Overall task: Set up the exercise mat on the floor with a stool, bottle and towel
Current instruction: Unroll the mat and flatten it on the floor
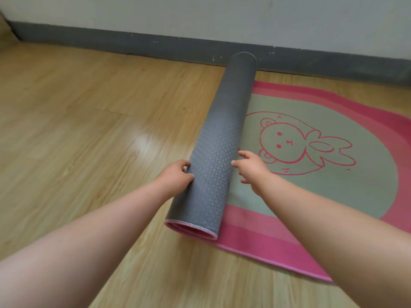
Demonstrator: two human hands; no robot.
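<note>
Half the exercise mat is unrolled
Its roll is held by curled left fingers, touched by spread right fingers; a push past the left fingers is likely needed next

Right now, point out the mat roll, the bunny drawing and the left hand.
mat roll (220, 134), head view, grey outer side
bunny drawing (283, 140), head view, its face
left hand (175, 175), head view, its back

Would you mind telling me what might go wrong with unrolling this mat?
The left hand and right hand touch the roll near its close end, so the far end may lag and the mat could lie crooked. The far end is nearly at the skirting board and may catch. The glossy floor might let the mat slide.
</note>
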